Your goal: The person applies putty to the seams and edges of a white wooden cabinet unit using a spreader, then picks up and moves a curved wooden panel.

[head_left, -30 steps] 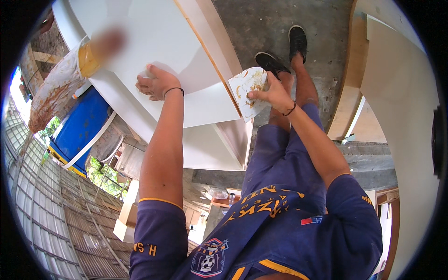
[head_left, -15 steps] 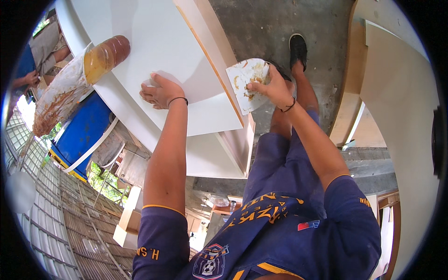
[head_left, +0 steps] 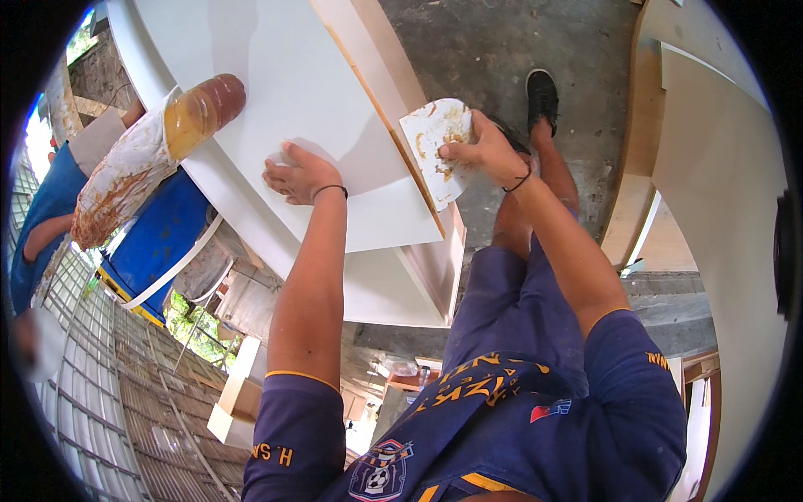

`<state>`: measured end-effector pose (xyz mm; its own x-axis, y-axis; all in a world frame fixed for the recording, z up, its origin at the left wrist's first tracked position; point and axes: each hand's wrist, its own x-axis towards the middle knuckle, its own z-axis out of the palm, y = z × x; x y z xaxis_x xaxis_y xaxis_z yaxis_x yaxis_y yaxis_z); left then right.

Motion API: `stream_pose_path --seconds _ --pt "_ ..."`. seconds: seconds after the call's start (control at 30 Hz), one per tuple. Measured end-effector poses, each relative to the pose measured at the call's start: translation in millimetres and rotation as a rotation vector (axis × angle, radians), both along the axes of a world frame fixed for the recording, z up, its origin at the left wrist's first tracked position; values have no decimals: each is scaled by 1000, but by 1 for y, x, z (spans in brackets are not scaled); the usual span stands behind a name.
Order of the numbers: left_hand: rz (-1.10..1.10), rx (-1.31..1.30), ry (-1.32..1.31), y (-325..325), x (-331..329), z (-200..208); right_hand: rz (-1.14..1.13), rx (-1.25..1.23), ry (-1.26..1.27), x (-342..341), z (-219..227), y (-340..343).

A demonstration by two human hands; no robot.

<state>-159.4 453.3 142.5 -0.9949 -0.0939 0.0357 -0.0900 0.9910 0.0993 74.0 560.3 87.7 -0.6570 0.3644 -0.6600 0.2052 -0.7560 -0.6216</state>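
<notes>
My right hand [head_left: 495,152] pinches a flat white scraper-like piece [head_left: 435,146], rounded at one end and smeared with brown, glue-like residue. The piece stands against the raw brown edge [head_left: 368,88] of a white panel [head_left: 276,75]. On that panel's face rests my left hand [head_left: 303,176], fingers apart and gripping nothing. Beyond it to the left lies a clear bottle [head_left: 201,109] of amber and brown liquid, its other part covered in a white, brown-stained wrap [head_left: 121,180]. The bottle's end reaches over the panel.
A blue drum-like container [head_left: 163,243] stands at the left, near a metal grille [head_left: 92,360]. Another person in blue [head_left: 50,209] is beyond the bottle. Large wooden boards [head_left: 711,192] rise on the right. My legs and black shoe [head_left: 542,99] are on the concrete floor.
The view has shifted slightly. The white piece stays in my right hand by the panel edge, and my left hand remains on the panel. The other person shows more at the left.
</notes>
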Motion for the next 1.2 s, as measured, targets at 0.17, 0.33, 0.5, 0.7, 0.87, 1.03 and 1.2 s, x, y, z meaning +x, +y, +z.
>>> stream_pose_path --seconds 0.17,0.33,0.5,0.7,0.87,1.03,1.2 --pt "-3 10 0 4 2 0 38 58 -61 8 -7 -9" --pt "-3 0 7 3 2 0 78 111 -97 6 -16 -20" --pt "-6 -3 -41 7 5 4 71 128 -123 9 -19 -19" --pt "-10 -17 1 5 5 2 68 202 -163 7 -19 -21" --pt "-10 -21 14 4 2 1 121 387 -291 -4 -22 -4" --pt "5 -44 -66 7 4 5 -17 271 -137 -29 -15 40" --pt "0 -36 -51 9 7 5 28 133 -54 -51 -7 50"
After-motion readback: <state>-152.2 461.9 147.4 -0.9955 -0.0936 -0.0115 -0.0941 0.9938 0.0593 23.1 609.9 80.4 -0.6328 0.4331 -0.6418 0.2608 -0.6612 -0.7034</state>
